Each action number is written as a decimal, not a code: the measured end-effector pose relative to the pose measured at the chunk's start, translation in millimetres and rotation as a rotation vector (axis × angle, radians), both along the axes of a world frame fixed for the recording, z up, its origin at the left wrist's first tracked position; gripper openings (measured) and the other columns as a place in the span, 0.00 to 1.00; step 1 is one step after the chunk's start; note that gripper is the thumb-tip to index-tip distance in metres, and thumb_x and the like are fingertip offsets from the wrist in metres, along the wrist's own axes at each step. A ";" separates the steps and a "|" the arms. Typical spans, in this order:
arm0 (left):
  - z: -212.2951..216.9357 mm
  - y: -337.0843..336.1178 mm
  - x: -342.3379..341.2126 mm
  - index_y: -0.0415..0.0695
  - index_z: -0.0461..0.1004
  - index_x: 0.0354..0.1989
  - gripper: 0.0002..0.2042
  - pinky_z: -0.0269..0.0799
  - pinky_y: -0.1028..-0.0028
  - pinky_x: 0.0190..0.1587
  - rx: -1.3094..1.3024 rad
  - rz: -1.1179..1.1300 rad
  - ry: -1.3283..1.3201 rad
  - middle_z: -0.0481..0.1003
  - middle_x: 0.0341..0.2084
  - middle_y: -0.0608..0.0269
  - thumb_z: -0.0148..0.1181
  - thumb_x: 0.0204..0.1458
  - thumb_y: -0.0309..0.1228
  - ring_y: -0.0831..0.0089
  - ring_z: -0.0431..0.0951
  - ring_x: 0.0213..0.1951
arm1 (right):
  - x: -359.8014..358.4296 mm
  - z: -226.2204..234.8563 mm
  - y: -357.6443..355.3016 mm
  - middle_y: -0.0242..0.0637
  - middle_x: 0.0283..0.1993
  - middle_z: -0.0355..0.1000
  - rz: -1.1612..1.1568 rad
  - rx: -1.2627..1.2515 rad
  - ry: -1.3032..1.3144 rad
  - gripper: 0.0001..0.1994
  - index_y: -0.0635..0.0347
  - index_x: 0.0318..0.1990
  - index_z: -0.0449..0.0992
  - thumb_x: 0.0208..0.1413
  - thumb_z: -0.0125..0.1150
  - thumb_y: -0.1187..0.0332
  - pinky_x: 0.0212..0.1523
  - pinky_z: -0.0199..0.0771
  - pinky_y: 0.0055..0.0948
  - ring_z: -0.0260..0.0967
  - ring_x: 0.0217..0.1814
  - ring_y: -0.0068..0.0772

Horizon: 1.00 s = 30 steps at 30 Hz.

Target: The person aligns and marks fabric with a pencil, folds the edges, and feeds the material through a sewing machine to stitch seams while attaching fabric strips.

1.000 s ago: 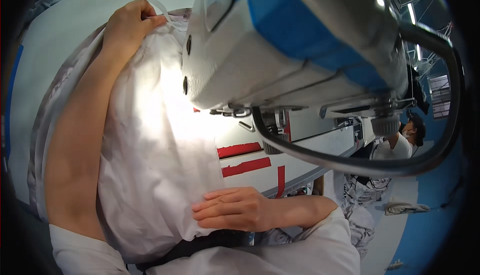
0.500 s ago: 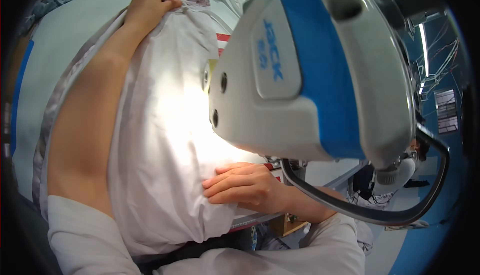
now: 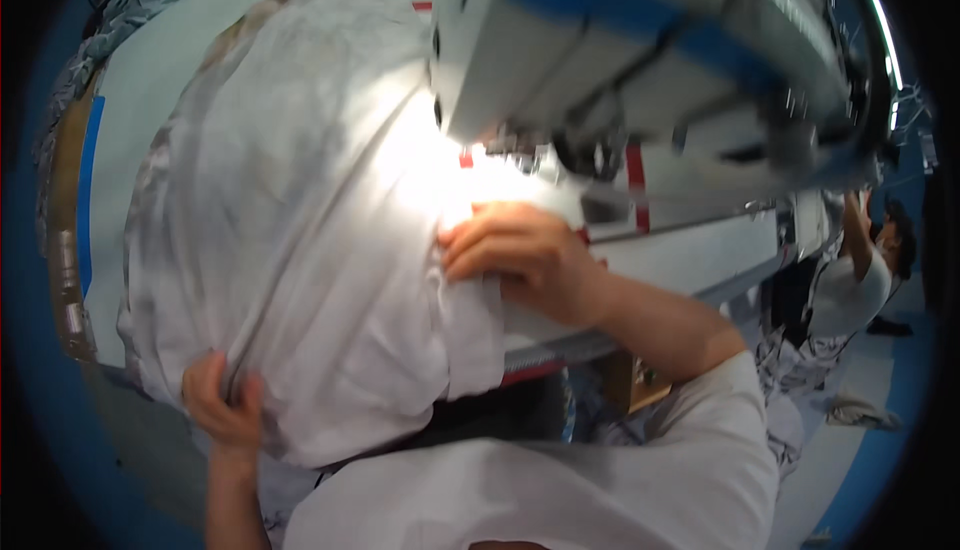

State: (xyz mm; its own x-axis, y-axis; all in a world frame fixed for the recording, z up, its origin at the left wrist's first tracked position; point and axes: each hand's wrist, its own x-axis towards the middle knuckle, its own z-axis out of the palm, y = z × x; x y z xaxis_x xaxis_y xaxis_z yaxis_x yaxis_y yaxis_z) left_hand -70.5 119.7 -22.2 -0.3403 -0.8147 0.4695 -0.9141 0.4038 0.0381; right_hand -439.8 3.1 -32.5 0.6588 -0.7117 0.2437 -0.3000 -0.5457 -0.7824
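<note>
A large piece of white fabric [image 3: 330,280] spreads over the sewing table and hangs off its near edge. At its lower left, my left hand [image 3: 222,405] is closed on a fold, thumb and fingers pinching the cloth. My right hand [image 3: 525,255] grips the fabric's right edge with bent fingers, just in front of the sewing machine's needle area. Above that hand looms the sewing machine head [image 3: 620,60], white with a blue band. Its lamp throws a bright glare on the cloth, washing out the detail by the needle.
Grey-blue fabric scraps [image 3: 150,10] lie heaped along the far left. The white table [image 3: 130,90] has a blue-taped left edge, with red tape strips [image 3: 637,185] by the machine. At the right, a person [image 3: 850,280] is near piled cloth [image 3: 800,360].
My left hand has come from the far end of the fabric to its near left part. My right hand stays by the cloth's right edge. The view has shifted, and the fabric lies more spread.
</note>
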 end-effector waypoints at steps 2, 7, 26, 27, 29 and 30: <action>-15.9 -31.7 37.6 0.31 0.69 0.55 0.25 0.71 0.63 0.48 0.299 0.677 0.072 0.76 0.45 0.42 0.56 0.59 0.41 0.52 0.78 0.43 | -3.6 -10.3 5.2 0.32 0.41 0.77 -0.020 -0.061 0.069 0.18 0.58 0.35 0.79 0.31 0.60 0.86 0.58 0.70 0.36 0.73 0.53 0.35; -42.7 -209.2 75.4 0.41 0.73 0.47 0.15 0.70 0.56 0.43 -0.023 0.115 0.104 0.75 0.39 0.40 0.55 0.57 0.39 0.44 0.75 0.43 | 24.2 18.3 40.1 0.43 0.59 0.67 -0.343 0.566 -0.632 0.12 0.62 0.50 0.74 0.60 0.49 0.77 0.57 0.71 0.32 0.66 0.61 0.33; 48.5 -79.2 -77.0 0.43 0.73 0.47 0.13 0.73 0.66 0.40 -0.128 -0.197 0.182 0.76 0.38 0.55 0.62 0.52 0.27 0.56 0.78 0.38 | 54.9 -53.3 261.4 0.41 0.28 0.76 0.013 1.330 -0.068 0.15 0.65 0.39 0.78 0.61 0.58 0.59 0.32 0.74 0.31 0.72 0.25 0.35; 50.2 -39.7 -110.2 0.44 0.75 0.40 0.08 0.73 0.70 0.30 -0.108 -0.222 0.164 0.77 0.30 0.60 0.61 0.51 0.25 0.64 0.78 0.29 | 51.8 -61.8 267.0 0.45 0.23 0.72 -0.011 1.173 -0.134 0.17 0.66 0.34 0.77 0.61 0.58 0.58 0.27 0.70 0.33 0.68 0.20 0.40; 40.9 30.8 -151.1 0.47 0.71 0.24 0.08 0.63 0.68 0.19 0.048 -0.519 0.033 0.70 0.16 0.62 0.65 0.48 0.31 0.68 0.71 0.17 | 50.1 -73.7 275.4 0.49 0.18 0.68 -0.032 1.004 -0.195 0.19 0.68 0.28 0.76 0.61 0.57 0.57 0.22 0.67 0.36 0.64 0.15 0.45; 31.1 55.9 -163.9 0.47 0.67 0.20 0.12 0.63 0.68 0.18 0.368 -0.497 0.106 0.67 0.13 0.63 0.65 0.48 0.33 0.64 0.70 0.15 | 51.7 -78.2 277.9 0.51 0.16 0.65 -0.087 0.710 -0.205 0.23 0.69 0.23 0.72 0.61 0.56 0.56 0.21 0.65 0.39 0.61 0.15 0.48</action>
